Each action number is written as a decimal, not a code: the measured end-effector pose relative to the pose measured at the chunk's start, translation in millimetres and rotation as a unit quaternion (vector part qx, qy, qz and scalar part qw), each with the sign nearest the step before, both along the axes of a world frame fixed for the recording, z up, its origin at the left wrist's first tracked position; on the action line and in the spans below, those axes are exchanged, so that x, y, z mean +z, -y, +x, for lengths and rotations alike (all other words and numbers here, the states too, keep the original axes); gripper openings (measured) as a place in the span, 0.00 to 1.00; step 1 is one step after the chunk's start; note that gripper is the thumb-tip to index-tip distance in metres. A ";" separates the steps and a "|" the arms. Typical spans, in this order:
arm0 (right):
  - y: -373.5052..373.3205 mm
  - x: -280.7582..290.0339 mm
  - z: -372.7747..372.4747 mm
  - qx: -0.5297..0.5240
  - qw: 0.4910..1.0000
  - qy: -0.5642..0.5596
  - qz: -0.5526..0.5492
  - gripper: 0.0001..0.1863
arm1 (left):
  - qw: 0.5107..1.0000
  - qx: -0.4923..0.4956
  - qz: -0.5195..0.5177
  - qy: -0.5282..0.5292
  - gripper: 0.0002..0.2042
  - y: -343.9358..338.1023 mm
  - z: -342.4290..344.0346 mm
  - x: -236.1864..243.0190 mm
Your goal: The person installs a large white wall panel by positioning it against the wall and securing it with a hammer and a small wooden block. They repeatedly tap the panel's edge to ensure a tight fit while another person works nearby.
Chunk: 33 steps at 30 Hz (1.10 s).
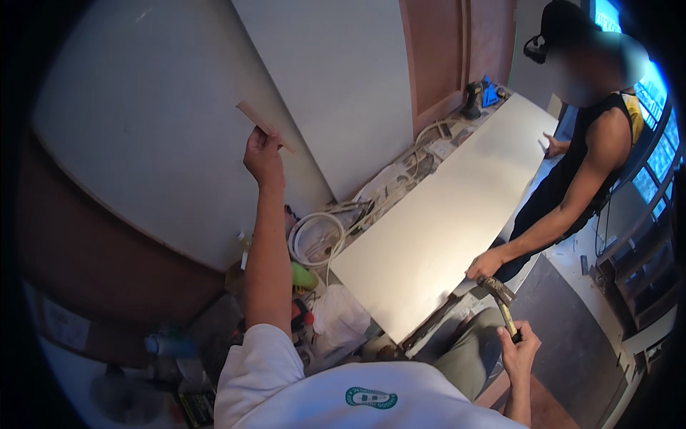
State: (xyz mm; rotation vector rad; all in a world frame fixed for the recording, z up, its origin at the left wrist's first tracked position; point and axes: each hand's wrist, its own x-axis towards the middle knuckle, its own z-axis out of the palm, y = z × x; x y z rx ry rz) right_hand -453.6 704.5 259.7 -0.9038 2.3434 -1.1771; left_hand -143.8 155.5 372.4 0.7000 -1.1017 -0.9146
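My left hand [263, 159], arm stretched out, is closed on a short, thin strip of wood [251, 113] in front of a large pale panel [164, 93]. Lower right, my right hand [520, 349] grips a hammer [506, 314] by the end of its yellow and black handle, head upward. That head is close to the near right edge of a long white board [436, 214]. Both hands of a co-worker [604, 143] are at the board's right edge, the nearer one [486, 264] right by the hammer head.
Along the board's left side lie a coil of pale hose [314, 239], a plastic bag [341, 314], a green object [304, 277] and scattered tools. A cordless drill [471, 100] stands at the far end. Dark stacked furniture [636, 250] lines the right.
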 end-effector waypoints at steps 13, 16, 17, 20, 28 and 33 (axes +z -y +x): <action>113.3 127.0 28.0 0.158 0.949 -0.244 -0.122 0.12 | 0.982 0.173 0.005 0.071 0.19 111.2 -22.2 -42.6; 168.0 197.3 38.4 0.236 0.862 -0.405 -0.192 0.20 | 0.983 0.166 -0.016 0.071 0.19 111.8 -27.6 -44.5; 182.9 219.9 45.3 0.236 0.846 -0.447 -0.172 0.22 | 0.988 0.146 -0.015 0.054 0.19 112.0 -34.5 -42.9; 246.5 263.0 68.9 0.248 0.784 -0.539 -0.183 0.26 | 0.990 0.136 -0.012 0.044 0.19 110.2 -30.7 -42.6; 420.0 326.5 137.7 0.326 0.556 -0.741 -0.187 0.21 | 0.976 0.174 -0.057 0.115 0.20 114.3 -33.9 -42.6; 469.0 336.5 195.5 0.364 0.519 -0.773 -0.043 0.14 | 0.971 0.181 -0.074 0.134 0.19 109.9 -31.5 -44.4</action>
